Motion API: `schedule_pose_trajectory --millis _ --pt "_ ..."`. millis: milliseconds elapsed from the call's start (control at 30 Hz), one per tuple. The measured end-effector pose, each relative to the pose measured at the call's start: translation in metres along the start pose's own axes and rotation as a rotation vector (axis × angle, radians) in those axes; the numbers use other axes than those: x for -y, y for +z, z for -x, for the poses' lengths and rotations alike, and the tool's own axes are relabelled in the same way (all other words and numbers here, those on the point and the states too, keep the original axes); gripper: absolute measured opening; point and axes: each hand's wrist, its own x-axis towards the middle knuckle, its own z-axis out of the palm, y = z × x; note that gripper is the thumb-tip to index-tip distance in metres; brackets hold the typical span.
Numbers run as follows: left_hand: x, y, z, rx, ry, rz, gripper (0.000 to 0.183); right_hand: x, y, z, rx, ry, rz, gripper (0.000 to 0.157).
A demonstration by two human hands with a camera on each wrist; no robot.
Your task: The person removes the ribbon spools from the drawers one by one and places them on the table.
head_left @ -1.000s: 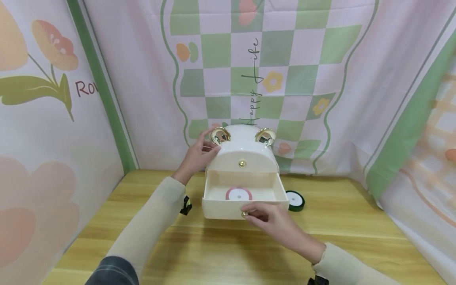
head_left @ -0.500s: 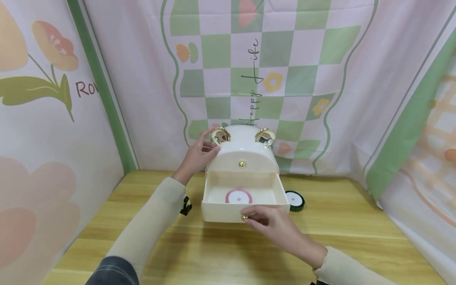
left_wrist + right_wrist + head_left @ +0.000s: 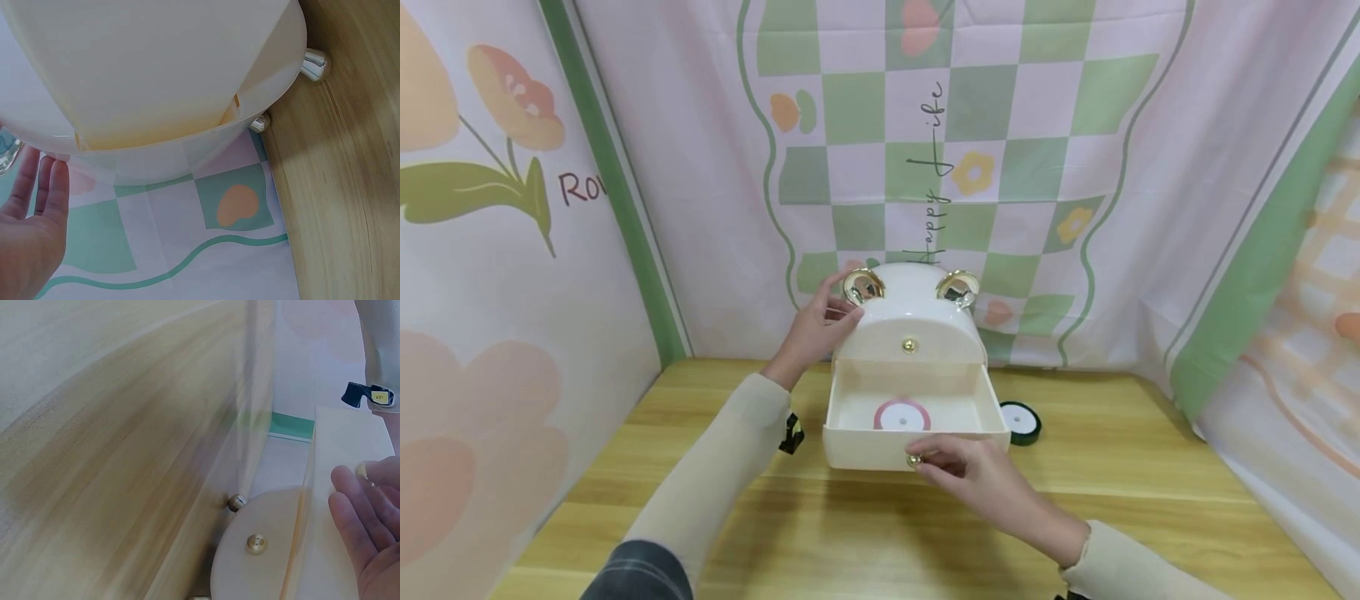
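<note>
A glossy white box (image 3: 917,302) with gold-rimmed ears and a rounded top stands on the table. Its lower drawer (image 3: 861,448) is pulled out toward me. Inside lies a spool of pink ribbon (image 3: 902,414) with a white face. My right hand (image 3: 981,475) pinches the small gold knob (image 3: 913,459) on the drawer's front between thumb and index finger. My left hand (image 3: 820,327) rests against the box's left side beside the ear, and its fingers (image 3: 58,187) reach fairly straight to the white wall in the left wrist view.
A dark green ribbon spool (image 3: 1021,422) with a white face lies on the wooden table (image 3: 1120,467) right of the drawer. An upper gold knob (image 3: 909,345) marks another front above it. Patterned cloth (image 3: 917,167) hangs close behind the box. Short metallic feet (image 3: 315,64) support the box.
The drawer has slid slightly farther out toward me, with my right hand on its knob, and more of the pink spool shows. My left hand has stayed in place.
</note>
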Motion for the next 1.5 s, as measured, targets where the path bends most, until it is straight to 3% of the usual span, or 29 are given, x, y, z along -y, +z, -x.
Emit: schedule_pose_trajectory --millis 300,467,633,800,1033,1267,1367,1500 --pt "0.001 0.0 -0.001 -0.004 0.012 -0.005 0.065 0.004 0.002 -0.001 0.051 0.014 -0.024 0.02" --pt "0.001 0.0 -0.001 0.0 0.009 -0.005 0.065 0.007 -0.002 -0.001 0.064 -0.056 0.048 0.019" --pt "0.001 0.0 -0.001 0.003 0.01 -0.004 0.065 0.019 -0.018 -0.007 0.078 -0.17 0.176 0.019" --pt "0.001 0.0 0.0 0.001 0.014 -0.007 0.066 0.035 -0.039 -0.019 0.107 -0.176 0.259 0.014" --pt "-0.001 0.0 0.001 0.004 0.009 -0.004 0.066 0.047 -0.06 -0.04 0.153 -0.227 0.249 0.013" --pt "0.0 0.0 0.0 -0.004 0.004 -0.012 0.066 0.045 -0.077 -0.069 0.299 -0.445 0.232 0.02" --pt "0.001 0.0 0.0 -0.002 0.007 -0.018 0.066 0.043 -0.082 -0.082 0.381 -0.435 0.24 0.023" --pt "0.0 0.0 0.0 0.001 0.007 -0.023 0.065 0.036 -0.085 -0.099 0.461 -0.347 0.273 0.027"
